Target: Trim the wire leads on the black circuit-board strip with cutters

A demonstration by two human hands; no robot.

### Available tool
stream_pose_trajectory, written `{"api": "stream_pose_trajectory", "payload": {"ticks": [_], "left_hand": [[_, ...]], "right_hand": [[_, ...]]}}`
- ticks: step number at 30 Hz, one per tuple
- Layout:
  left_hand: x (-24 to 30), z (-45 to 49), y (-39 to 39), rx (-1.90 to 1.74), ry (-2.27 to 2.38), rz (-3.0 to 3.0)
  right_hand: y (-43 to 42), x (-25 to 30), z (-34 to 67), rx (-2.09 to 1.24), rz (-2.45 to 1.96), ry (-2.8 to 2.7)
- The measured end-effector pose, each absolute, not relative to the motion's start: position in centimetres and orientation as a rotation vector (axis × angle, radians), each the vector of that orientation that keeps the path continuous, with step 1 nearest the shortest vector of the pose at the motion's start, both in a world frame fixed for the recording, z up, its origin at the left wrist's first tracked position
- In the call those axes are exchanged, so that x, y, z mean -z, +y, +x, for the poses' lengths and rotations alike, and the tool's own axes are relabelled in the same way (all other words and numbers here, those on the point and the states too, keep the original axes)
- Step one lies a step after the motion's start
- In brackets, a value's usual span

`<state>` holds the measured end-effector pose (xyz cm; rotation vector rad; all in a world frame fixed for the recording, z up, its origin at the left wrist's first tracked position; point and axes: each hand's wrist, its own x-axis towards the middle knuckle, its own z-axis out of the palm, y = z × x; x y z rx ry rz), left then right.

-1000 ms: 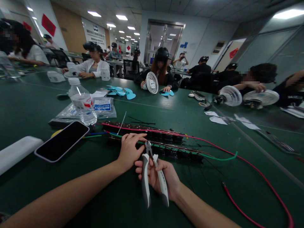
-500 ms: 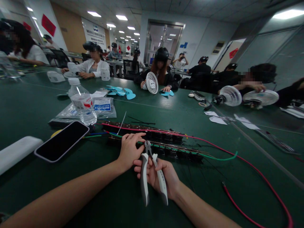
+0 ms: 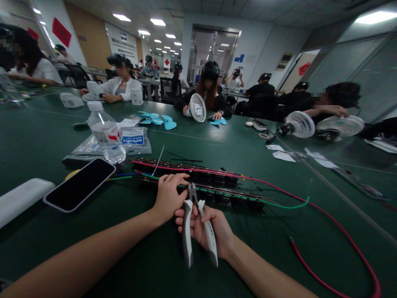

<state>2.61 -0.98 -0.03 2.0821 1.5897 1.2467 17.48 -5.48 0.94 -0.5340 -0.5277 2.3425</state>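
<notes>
My right hand (image 3: 211, 227) grips white-handled cutting pliers (image 3: 198, 225), jaws pointing away from me at the near black terminal strip (image 3: 223, 194). My left hand (image 3: 169, 194) rests fingers-down on that strip's left part, pressing on the green wire (image 3: 285, 205) beside the plier jaws. A second black strip (image 3: 186, 169) lies just behind, with a red wire (image 3: 279, 189) running along it and curving off to the right front.
A dark phone (image 3: 79, 184) and a white flat object (image 3: 21, 198) lie at the left. A water bottle (image 3: 104, 130) and plastic bags (image 3: 133, 140) stand behind. Other people across the green table (image 3: 46, 140) handle small white fans (image 3: 197, 107).
The pliers and my right hand have shifted slightly left and closer to my left hand. My left hand stays on the strip.
</notes>
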Motion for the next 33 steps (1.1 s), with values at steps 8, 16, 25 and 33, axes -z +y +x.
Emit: {"api": "stream_pose_trajectory", "payload": {"ticks": [8,16,25,33], "left_hand": [[-0.03,2.65,-1.09,-1.267,1.602,2.093],[-0.16,2.85,-1.14,-1.270,1.607,2.065],[-0.14,2.78,-1.13,-1.252,1.623,2.067],[-0.16,2.75,-1.19,-1.256,1.619,2.072]], "right_hand": [[-5.39,-0.69,17.43,-2.348,-0.498,-0.519],[-5.41,-0.45,17.29,-2.322,-0.508,-0.536],[-5.50,-0.45,16.93,-2.275,-0.556,-0.542],[-5.54,-0.51,16.83,-2.294,-0.548,-0.519]]}}
